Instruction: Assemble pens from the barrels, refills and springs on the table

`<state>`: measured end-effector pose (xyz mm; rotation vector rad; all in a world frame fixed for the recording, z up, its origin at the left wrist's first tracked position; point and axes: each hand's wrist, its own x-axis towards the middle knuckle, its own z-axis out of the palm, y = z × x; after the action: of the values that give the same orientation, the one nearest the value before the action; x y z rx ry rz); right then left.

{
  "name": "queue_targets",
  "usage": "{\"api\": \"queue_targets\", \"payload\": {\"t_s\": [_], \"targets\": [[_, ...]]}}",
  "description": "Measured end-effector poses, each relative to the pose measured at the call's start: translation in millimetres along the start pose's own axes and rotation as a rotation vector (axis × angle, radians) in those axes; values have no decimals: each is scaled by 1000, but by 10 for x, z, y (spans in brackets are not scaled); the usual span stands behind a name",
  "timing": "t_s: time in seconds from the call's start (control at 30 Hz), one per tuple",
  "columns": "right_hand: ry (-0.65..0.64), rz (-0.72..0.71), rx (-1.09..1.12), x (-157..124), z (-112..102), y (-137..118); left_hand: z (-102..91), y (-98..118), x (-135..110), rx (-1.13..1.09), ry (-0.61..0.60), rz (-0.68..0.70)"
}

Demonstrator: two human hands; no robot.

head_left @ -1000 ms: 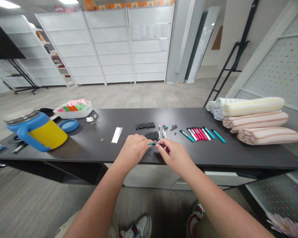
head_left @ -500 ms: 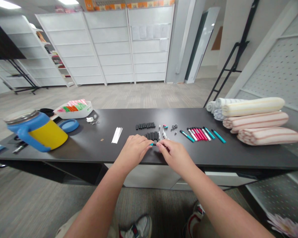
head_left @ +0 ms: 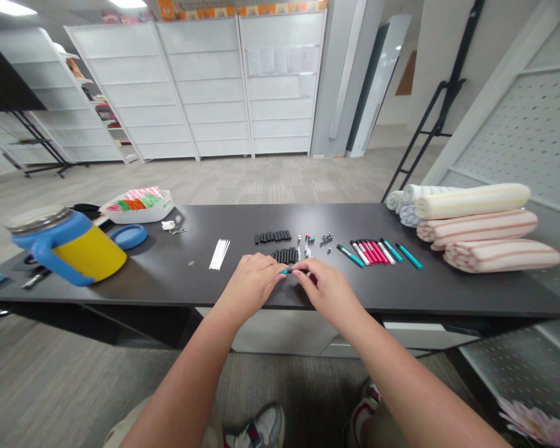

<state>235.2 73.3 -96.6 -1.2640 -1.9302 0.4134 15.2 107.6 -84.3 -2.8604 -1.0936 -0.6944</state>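
Observation:
My left hand [head_left: 252, 283] and my right hand [head_left: 326, 287] meet over the near edge of the dark table [head_left: 168, 274], both pinched on a small teal and black pen part [head_left: 288, 271] held between their fingertips. Just beyond them lie two rows of short black tubes [head_left: 273, 236], several small white and metal bits [head_left: 308, 249] and a bundle of thin white rods [head_left: 219, 253]. A row of finished teal, red and white pens [head_left: 378, 251] lies to the right.
A yellow mug with blue lid and handle [head_left: 68, 246] lies on its side at the left, beside a blue disc [head_left: 129, 236] and a white tray of coloured items [head_left: 139, 205]. Rolled striped towels [head_left: 480, 227] are stacked at the right. White shelving lines the back wall.
Both hands have stayed pinched on the pen part at the table's near edge; the right fingers shifted slightly. Nothing else has moved.

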Motion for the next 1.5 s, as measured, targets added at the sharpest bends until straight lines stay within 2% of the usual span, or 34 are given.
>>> {"api": "queue_targets", "payload": {"t_s": [0.1, 0.23, 0.4, 0.53, 0.73, 0.87, 0.93, 1.07, 1.17, 1.33, 1.43, 1.5], "targets": [[21, 2, 33, -6, 0, 1, 1, 0, 5, -4, 3, 2], [14, 96, 53, 8, 12, -12, 9, -6, 1, -7, 11, -3], [16, 108, 87, 21, 4, -16, 3, -6, -10, 3, 1, -12], [72, 241, 240, 15, -16, 36, -26, 23, -2, -6, -19, -32], [203, 331, 611, 25, -49, 105, -54, 41, 19, -61, -30, -76], [374, 351, 821, 35, -40, 135, -33, 18, 1, -138, 25, -92], [416, 321, 853, 38, -23, 137, -22, -1, -12, -224, 72, -115], [353, 238, 750, 23, 5, 72, -18, -71, -38, -539, 210, -239], [273, 162, 541, -13, 2, -23, -39, -164, -64, -720, 327, -333], [34, 49, 45, -25, 22, -167, -71, -363, -105, -798, 492, -437], [-137, 42, -136, 49, 111, -245, -48, -456, -106, -968, 609, -462], [-192, 59, -235, 123, 197, -307, -19, -488, -100, -1080, 673, -486]]}}
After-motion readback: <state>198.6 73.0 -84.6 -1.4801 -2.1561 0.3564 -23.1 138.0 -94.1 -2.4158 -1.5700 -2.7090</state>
